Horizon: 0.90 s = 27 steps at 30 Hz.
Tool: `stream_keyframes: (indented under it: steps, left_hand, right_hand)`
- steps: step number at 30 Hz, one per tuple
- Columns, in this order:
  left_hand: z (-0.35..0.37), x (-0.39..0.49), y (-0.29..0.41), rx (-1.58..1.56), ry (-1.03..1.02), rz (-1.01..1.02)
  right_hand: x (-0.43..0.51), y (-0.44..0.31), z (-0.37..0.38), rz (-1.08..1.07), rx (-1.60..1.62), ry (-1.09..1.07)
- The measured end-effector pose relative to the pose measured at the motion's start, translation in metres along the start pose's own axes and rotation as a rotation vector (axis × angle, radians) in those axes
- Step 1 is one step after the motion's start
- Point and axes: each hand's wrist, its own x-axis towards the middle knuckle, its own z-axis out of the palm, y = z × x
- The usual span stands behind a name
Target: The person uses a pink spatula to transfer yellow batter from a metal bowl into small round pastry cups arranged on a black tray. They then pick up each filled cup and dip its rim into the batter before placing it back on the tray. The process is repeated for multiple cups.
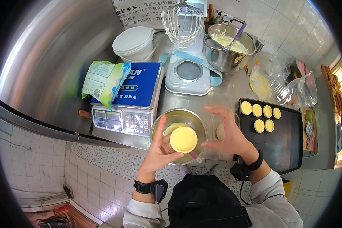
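Observation:
My left hand (pixel 159 149) holds a small round cup filled level with pale yellow batter or custard (pixel 183 139) between thumb and fingers, above a steel mixing bowl (pixel 203 125). Yellow liquid shows inside the bowl, and a pink handle (pixel 194 156) sticks out below the cup. To the right of the cup is my right hand (pixel 229 134), thumb and fingers spread, with nothing in it. A round beige object (pixel 221 131) is partly hidden behind that hand. Several similar filled cups (pixel 257 110) stand in two rows on a dark baking tray (pixel 276 151) at the right.
A scale (pixel 136 121) with a green-white packet (pixel 105 81) stands at left, near a lidded white bucket (pixel 133 42). A wire whisk attachment (pixel 183 25) hangs above the mixer base (pixel 188 81). Behind it, a steel pot (pixel 226 61) holds cream and a purple spatula (pixel 239 33). Clear plastic packaging (pixel 296 88) lies beyond the tray.

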Motion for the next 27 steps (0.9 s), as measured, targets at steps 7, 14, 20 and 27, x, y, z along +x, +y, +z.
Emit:
stream_keyframes:
  steps: [7, 14, 20, 27]
  left_hand:
    - [-0.004, -0.002, -0.003, 0.065, 0.056, 0.051]
    - [-0.006, -0.005, -0.004, 0.065, 0.052, 0.044]
    - [-0.006, -0.007, -0.005, 0.082, 0.069, 0.065]
    - [-0.003, -0.007, -0.006, 0.086, 0.073, 0.077]
  right_hand:
    - [-0.04, 0.053, 0.063, 0.414, -0.329, 0.007]
    - [-0.052, 0.07, 0.094, 0.521, -0.327, 0.217]
    - [-0.052, 0.069, 0.089, 0.588, -0.281, 0.245]
    - [-0.03, 0.011, 0.028, 0.198, 0.087, 0.004]
